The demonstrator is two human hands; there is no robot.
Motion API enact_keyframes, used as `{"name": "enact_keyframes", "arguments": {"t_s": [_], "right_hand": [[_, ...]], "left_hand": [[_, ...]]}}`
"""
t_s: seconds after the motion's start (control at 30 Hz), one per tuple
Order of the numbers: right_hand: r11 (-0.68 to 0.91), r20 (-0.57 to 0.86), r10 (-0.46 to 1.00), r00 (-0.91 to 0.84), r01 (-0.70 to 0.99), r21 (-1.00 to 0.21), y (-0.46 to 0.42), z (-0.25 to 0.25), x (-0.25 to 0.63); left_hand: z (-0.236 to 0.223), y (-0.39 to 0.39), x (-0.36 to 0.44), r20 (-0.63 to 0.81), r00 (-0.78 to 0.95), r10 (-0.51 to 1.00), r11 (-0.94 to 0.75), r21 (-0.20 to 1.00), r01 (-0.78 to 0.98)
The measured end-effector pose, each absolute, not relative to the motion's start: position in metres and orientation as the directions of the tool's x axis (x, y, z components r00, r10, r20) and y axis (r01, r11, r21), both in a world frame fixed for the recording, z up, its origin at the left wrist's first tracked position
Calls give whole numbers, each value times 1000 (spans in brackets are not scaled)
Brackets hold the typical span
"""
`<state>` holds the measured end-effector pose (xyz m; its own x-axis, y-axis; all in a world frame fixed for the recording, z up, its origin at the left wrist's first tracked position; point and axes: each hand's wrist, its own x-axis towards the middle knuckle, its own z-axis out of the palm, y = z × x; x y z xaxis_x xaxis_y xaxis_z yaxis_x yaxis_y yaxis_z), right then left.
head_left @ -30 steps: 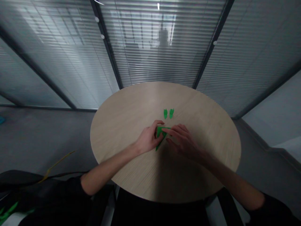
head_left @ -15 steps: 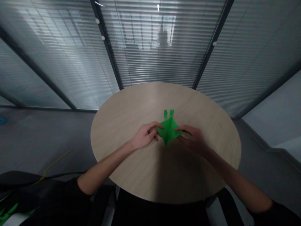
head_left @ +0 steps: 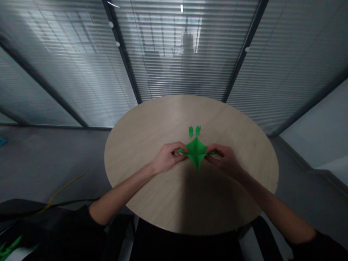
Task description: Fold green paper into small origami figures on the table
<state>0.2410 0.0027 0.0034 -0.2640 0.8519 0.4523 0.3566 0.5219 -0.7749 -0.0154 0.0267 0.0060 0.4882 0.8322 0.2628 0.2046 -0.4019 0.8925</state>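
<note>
Between my hands is a green sheet of paper, creased down its middle and shaped like a diamond, one point toward me. My left hand pinches its left corner between thumb and fingers. On the other side, my right hand pinches the right corner the same way. Small green tips stick out past the fingers at both sides. Just beyond the paper lie two small green folded pieces, side by side on the round wooden table.
Glass partitions with blinds stand behind the table's far edge. A yellow cord shows at the left above the grey floor. Green pieces and something white sit at the bottom left corner.
Both hands have pinched the paper's side corners inward. The sheet looks narrower and more sharply creased, and its near point has shifted slightly right and toward me.
</note>
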Motion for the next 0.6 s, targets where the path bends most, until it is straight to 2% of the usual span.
{"name": "enact_keyframes", "arguments": {"t_s": [0.07, 0.2, 0.3, 0.47, 0.6], "right_hand": [[496, 428, 866, -260, 331, -803, 2, 3, 239], [460, 400, 881, -252, 263, -848, -1, 2, 231], [436, 402, 898, -180, 231, -870, -4, 2, 223], [336, 330, 941, -76, 104, -936, -6, 4, 214], [217, 211, 967, -142, 27, -976, -3, 1, 210]], "left_hand": [[6, 24, -14, 254, 478, 841, -392, 894, 215], [10, 18, -11, 342, 476, 810, -502, 824, 263], [11, 14, -8, 380, 461, 802, -534, 802, 267], [10, 10, -1, 358, 382, 852, -451, 872, 189], [8, 10, 5, 321, 372, 871, -358, 933, 32]]}}
